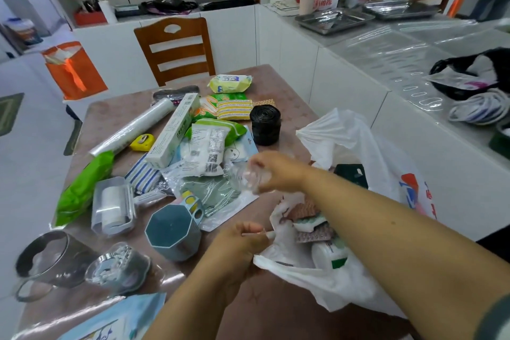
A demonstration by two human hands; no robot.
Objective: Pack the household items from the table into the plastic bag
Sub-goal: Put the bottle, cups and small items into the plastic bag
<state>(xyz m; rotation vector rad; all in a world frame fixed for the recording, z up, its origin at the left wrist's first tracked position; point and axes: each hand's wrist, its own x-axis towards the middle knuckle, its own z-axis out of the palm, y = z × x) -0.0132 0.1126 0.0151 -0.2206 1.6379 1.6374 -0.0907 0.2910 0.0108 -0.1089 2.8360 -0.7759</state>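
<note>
A white plastic bag (356, 152) lies open on the table's right side, with sponges and packets inside. My left hand (242, 246) grips the bag's near rim. My right hand (273, 171) holds a small clear plastic item (247, 178) just left of the bag's mouth, above the table. Several items are spread across the table: a black roll of bags (265, 125), a white long box (174, 131), a cling-film roll (132, 127), a teal cup (172, 232), a lint roller in a clear case (113, 205) and a green packet (82, 188).
A wooden chair (176, 47) stands at the table's far side. Two steel containers (49, 259) sit at the near left corner. A white counter (414, 63) with trays and a black bag runs along the right. An orange paper bag (73, 72) stands at the left.
</note>
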